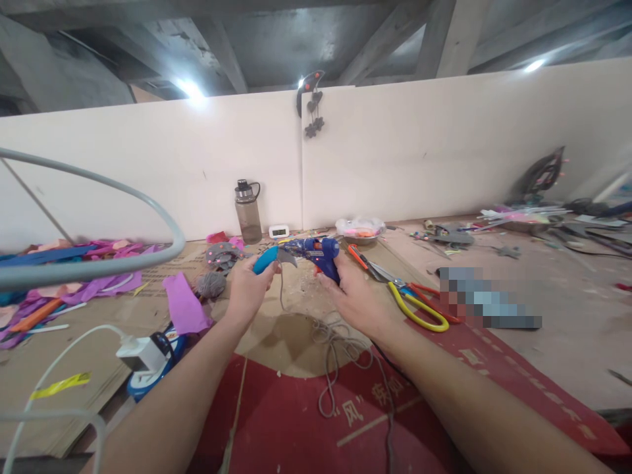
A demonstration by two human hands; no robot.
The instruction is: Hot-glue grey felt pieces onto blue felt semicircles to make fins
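Note:
My right hand point(349, 288) is closed round the handle of a blue hot glue gun point(323, 251), its nozzle pointing left. Between the fingers of my left hand point(251, 283) is a curved blue piece point(266, 260), which looks like felt or foam, with a grey part at its right end. The nozzle reaches this piece; whether they touch I cannot tell. Grey yarn point(282, 289) hangs below the piece and lies in loose loops point(336, 339) on the table. A small ball of grey yarn point(212, 286) sits left of my left hand.
Scissors with yellow handles point(419, 316) and an orange-handled pair point(358, 255) lie on the right. A bottle point(247, 214) and a small white clock-like device point(279, 231) stand by the wall. Coloured scraps point(185, 303), a power strip point(148, 376) and a grey tube point(99, 273) are left.

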